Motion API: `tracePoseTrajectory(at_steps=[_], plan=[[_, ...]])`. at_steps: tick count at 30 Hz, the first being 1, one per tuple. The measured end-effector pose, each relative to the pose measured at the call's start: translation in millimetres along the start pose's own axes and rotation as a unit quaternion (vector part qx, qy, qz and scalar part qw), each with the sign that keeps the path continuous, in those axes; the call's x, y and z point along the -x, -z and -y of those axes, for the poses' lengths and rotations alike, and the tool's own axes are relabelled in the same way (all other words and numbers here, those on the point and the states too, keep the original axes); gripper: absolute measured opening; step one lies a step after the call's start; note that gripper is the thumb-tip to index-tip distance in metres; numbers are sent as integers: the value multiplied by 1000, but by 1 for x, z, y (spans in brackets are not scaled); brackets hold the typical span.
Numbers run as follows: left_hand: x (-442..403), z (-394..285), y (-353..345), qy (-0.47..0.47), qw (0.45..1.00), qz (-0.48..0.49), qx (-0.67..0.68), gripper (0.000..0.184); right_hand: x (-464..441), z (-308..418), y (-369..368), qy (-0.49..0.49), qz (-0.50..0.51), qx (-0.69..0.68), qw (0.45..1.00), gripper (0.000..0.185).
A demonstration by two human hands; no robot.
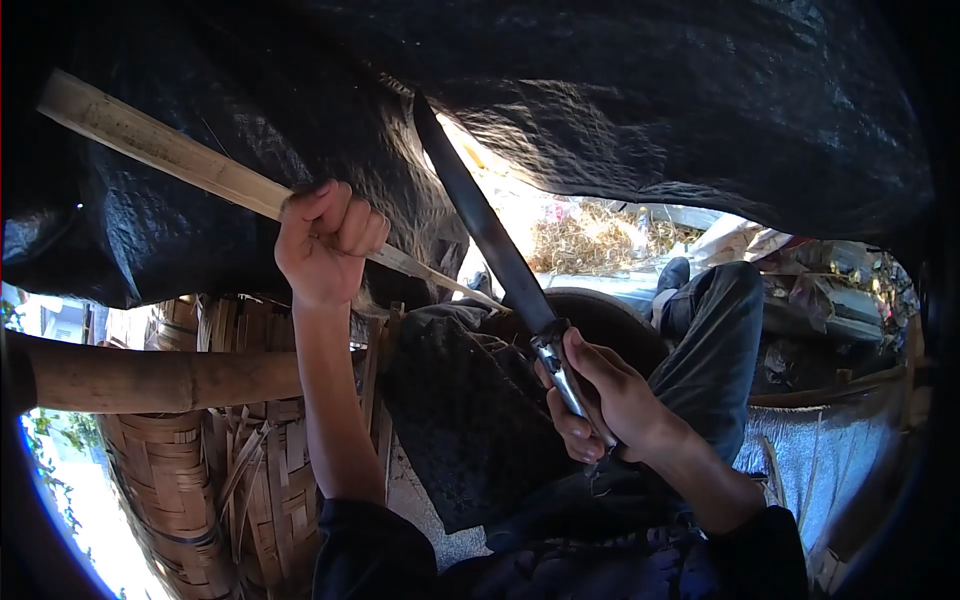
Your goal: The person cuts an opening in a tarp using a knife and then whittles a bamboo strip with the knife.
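Observation:
My left hand (333, 240) is closed round a long, flat bamboo strip (170, 145), raised at the left. The strip's wide end points to the upper left, and its other end slopes down toward my lap. In my right hand (625, 400) is a machete (485, 230), gripped by its handle. Its long dark blade points up and to the left. Near the lower part of the blade is the strip's lower end; whether they touch I cannot tell. A dark cloth (460, 420) covers my leg beneath the strip.
Black plastic sheeting (640, 110) hangs low overhead. At the left, a thick bamboo pole (170, 375) crosses before woven bamboo baskets (165, 490). A dark round container rim (610, 320) lies beyond my hands, beside my bent leg (715, 330). Dry straw and debris (590, 240) lie farther off.

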State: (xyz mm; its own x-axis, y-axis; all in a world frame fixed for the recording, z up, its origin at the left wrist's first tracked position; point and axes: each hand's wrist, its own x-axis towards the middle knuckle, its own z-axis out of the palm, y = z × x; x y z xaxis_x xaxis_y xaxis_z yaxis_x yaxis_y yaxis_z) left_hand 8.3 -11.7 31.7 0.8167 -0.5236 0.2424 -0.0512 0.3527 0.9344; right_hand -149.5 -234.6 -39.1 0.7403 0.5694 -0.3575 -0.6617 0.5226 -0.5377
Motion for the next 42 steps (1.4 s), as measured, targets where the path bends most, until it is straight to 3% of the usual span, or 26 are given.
tracePoseTrajectory(at_steps=[3,8,10,14,16,18,24,26,28,30,31,38,42], plan=[[-2,2,0,-7,999,36,-1,37,-17,-25,22,-120,-10,-36,992,48],[6,2,10,-26,999,36,3,38,-9,-2,21,-112,-42,-25,993,48],[2,0,10,-27,997,73,3,38,-2,11,15,-23,2,13,1000,50],[-1,1,8,-26,997,66,11,37,3,12,5,-13,20,-3,1000,51],[-1,2,2,-3,999,45,6,38,-16,-18,17,-14,-1,20,1000,50],[5,2,2,-4,999,37,10,38,-31,-38,32,-87,-40,66,993,48],[2,-2,8,-6,1000,19,-8,38,-8,13,19,-2,-24,132,991,48],[-1,-1,8,-5,999,33,-4,39,-3,10,17,34,21,86,996,49],[-3,1,2,-2,1000,26,-4,39,-13,-9,23,18,15,82,996,49],[1,1,0,3,1000,22,-4,39,-29,-32,34,-114,-13,100,988,48],[4,0,4,-4,1000,22,-3,39,-30,-37,32,-46,-43,186,981,46],[4,-3,14,-20,999,29,0,38,2,14,12,37,-13,135,990,49],[0,-1,4,-3,1000,23,-5,39,-21,-33,25,3,-35,147,988,49]])
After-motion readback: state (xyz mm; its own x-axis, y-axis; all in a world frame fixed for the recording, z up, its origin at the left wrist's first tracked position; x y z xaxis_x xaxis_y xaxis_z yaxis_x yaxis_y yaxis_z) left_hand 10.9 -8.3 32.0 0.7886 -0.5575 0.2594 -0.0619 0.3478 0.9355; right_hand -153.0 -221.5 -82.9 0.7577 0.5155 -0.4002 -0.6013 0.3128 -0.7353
